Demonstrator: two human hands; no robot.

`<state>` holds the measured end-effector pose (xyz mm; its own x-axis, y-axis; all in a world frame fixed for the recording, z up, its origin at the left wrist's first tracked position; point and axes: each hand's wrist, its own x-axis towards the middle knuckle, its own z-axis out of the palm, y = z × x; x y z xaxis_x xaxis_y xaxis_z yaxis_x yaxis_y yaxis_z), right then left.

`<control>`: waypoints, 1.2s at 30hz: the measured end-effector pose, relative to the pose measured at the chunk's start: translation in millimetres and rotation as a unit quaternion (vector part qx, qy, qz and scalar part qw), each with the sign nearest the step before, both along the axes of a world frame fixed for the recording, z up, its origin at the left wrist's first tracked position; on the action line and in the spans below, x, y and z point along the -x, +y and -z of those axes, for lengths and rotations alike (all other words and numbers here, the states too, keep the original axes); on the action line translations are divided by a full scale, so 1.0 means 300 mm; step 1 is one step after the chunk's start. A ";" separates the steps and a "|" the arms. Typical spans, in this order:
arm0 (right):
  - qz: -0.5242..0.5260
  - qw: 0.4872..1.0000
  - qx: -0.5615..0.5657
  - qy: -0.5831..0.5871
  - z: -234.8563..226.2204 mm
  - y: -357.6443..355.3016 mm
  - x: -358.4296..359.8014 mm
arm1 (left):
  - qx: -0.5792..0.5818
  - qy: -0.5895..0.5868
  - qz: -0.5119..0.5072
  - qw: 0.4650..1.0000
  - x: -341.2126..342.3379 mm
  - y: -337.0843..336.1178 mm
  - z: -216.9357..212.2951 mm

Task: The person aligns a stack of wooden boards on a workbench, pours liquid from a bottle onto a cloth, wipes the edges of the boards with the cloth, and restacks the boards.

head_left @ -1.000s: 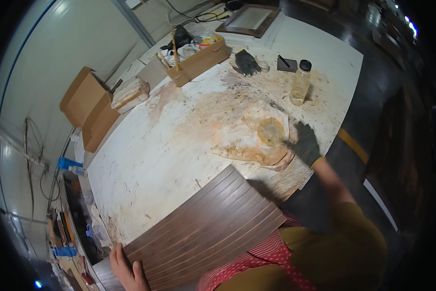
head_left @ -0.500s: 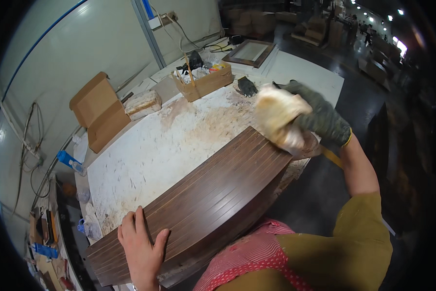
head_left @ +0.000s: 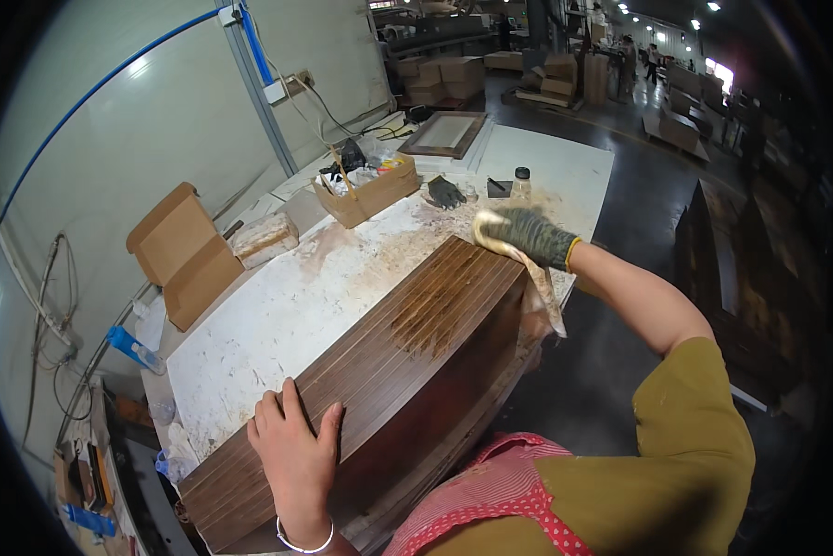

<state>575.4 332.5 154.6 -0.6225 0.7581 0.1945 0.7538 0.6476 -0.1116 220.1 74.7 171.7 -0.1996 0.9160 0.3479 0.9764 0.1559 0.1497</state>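
Note:
A long dark-brown grooved wooden piece (head_left: 366,385) with a curved side lies slantwise across the table's near edge. My bare left hand (head_left: 291,449) rests on its near-left part with the fingers spread. At the far right end, my right hand (head_left: 532,233), in a dark grey-green knit glove, is closed on a stained cream rag (head_left: 544,295). The rag lies against the top surface, and part of it hangs over the end. An amber, wet-looking streaked patch (head_left: 440,306) covers the top surface beside it.
The stained white table (head_left: 277,320) carries an open cardboard box (head_left: 194,264), a wrapped block (head_left: 265,239) and a carton of odds and ends (head_left: 370,193). Farther off are a dark glove (head_left: 445,192), a small black-capped jar (head_left: 521,183) and a framed panel (head_left: 444,134). A blue-topped bottle (head_left: 134,347) stands left.
My right hand has brought the rag down onto the wood's far end. An amber streaked patch now shows there. My left hand stays on the wood while the view has shifted.

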 end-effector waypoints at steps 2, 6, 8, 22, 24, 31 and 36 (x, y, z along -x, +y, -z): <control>-0.052 0.998 -0.029 0.003 -0.094 -0.071 0.043 | 0.009 0.005 -0.002 1.000 -0.005 -0.004 -0.001; -0.122 0.978 -0.165 0.034 -0.073 -0.250 0.252 | 0.025 0.005 -0.014 1.000 -0.002 -0.010 -0.013; -0.180 0.964 -0.193 0.047 -0.030 -0.176 0.206 | 0.022 0.004 -0.019 1.000 -0.001 -0.020 -0.013; -0.217 0.958 -0.097 0.161 0.012 -0.075 0.241 | -0.002 -0.002 -0.026 1.000 0.058 0.038 0.015; -0.186 0.966 -0.117 0.139 0.042 -0.062 0.154 | 0.003 0.001 -0.023 1.000 0.034 0.050 0.008; -0.313 0.930 -0.157 0.114 -0.079 -0.345 0.460 | 0.013 0.007 -0.026 1.000 0.037 0.025 0.006; -0.185 0.958 -0.214 0.044 -0.094 -0.152 0.294 | 0.011 0.001 -0.015 1.000 0.005 0.032 -0.021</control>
